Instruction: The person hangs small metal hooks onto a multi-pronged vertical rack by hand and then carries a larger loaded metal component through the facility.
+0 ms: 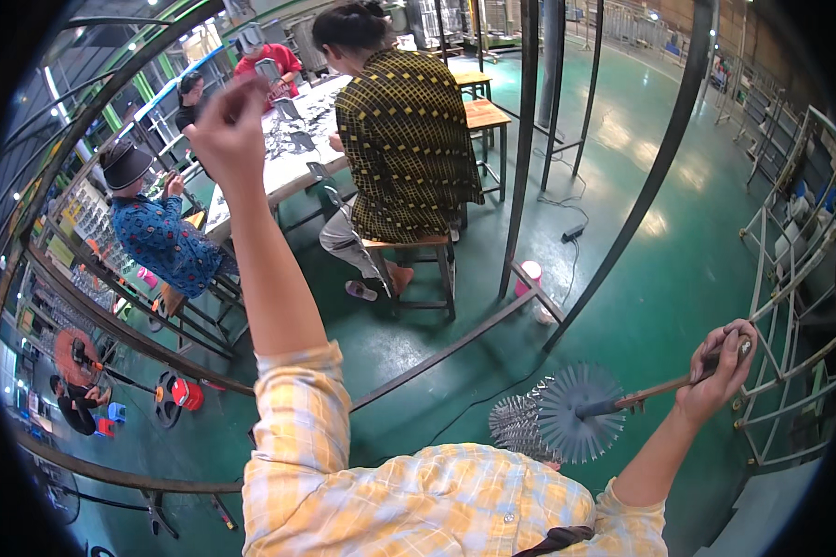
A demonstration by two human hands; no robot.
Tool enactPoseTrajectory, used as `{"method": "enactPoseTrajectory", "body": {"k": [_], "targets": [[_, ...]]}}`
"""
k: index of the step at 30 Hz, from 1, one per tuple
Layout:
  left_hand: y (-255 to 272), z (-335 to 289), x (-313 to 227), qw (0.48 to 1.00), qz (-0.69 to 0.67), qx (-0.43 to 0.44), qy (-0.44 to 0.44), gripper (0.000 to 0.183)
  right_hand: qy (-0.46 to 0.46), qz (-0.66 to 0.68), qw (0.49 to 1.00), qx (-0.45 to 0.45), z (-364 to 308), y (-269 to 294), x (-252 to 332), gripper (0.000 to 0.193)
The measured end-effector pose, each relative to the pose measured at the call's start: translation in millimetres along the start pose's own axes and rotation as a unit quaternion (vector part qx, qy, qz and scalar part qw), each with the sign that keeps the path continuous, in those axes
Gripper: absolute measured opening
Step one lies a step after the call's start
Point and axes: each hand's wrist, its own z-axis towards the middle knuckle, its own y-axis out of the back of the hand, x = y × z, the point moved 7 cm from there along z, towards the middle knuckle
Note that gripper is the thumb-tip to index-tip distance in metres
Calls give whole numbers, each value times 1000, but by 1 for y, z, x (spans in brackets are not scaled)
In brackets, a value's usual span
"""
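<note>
My left hand (229, 130) is raised at the upper left with its fingers curled in. Motion blurs it, and whatever the fingers may hold is hidden. Just beside it, several small grey metal pieces (267, 71) form a slanting row in front of the table. My right hand (723, 364), low at the right, is wrapped round a brownish rod (658, 390). A round fan of thin grey metal pieces (581, 413) surrounds the rod's far end. Next to it, another ridged bundle of shiny metal pieces (518, 425) shows, partly covered by the fan.
Dark metal frame bars (627, 227) surround me. Beyond them, several people sit around a white table (297, 176), the nearest in a patterned shirt (409, 139) on a wooden stool (427, 243). A pink cup (529, 276) and a cable (576, 232) are on the green floor. Metal racks (780, 343) stand right.
</note>
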Motion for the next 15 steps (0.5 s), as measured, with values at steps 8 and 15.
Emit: {"method": "enactPoseTrajectory", "body": {"k": [8, 15], "targets": [[-42, 84, 8, 959, 238, -97, -119, 47, -13, -17, 1000, -14, 0, 3, -3, 14], [-57, 106, 13, 910, 316, -155, -219, 37, -11, -27, 999, -38, 1, 9, -3, 14]]}}
